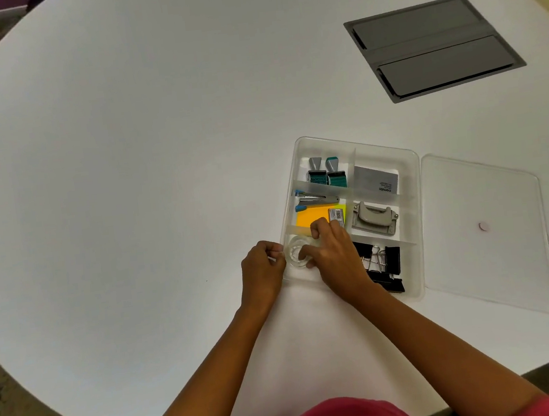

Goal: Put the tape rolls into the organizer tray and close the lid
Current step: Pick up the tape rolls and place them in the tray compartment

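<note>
Seating a clear tape roll (296, 256) in the near-left compartment of the organizer tray (412, 171).
We see right hand (334, 249) fingers clamped on the roll, left hand (263, 270) fingertips pinched together at the tray's edge, contents unclear. Next we judge: release, then fetch the clear lid (484, 231) lying right of the tray.

Lid (485, 235) right of organizer tray (415, 191), tape roll (295, 256) in near-left compartment

Organizer tray (412, 171) and lid (488, 269): clear smooth plastic. Table (123, 156): matt white. Binder clips (384, 263): black with metal handles.
</note>
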A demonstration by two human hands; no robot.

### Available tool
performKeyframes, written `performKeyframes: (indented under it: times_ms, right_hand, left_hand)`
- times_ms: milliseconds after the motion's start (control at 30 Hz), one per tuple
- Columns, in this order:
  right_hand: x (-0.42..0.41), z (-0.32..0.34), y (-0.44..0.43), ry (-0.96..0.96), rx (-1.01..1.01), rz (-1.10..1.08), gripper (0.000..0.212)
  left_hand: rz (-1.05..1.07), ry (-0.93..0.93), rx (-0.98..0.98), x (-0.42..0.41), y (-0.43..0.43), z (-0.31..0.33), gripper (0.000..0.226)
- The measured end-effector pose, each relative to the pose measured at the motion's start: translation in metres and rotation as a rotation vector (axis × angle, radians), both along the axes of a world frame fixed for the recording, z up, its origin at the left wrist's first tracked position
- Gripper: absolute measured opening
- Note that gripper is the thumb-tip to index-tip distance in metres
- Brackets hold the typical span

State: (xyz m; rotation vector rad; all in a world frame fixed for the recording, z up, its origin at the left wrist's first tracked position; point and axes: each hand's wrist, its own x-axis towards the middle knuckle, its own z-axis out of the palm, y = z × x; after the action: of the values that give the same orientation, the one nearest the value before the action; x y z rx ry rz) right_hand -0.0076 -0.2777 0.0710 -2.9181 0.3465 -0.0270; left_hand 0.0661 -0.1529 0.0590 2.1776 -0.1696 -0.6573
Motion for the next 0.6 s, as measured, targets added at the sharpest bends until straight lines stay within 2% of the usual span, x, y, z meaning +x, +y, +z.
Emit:
performKeyframes:
  times_ms: [200, 433, 600]
  right_hand:
    - [0.004, -0.001, 0.006, 0.008, -0.011, -0.125, 0.023]
    - [0.010, -0.002, 0.008, 0.130, -0.105, -0.133, 0.019]
    - [0.009, -0.003, 0.008, 0.184, -0.090, -0.188, 0.023]
  left_hand:
    - [-0.006, 0.004, 0.009, 0.000, 0.000, -0.001, 0.021]
    - [-0.022, 0.036, 0.012, 0.003, 0.000, 0.000, 0.020]
    - [-0.020, 0.048, 0.000, 0.003, 0.002, -0.002, 0.019]
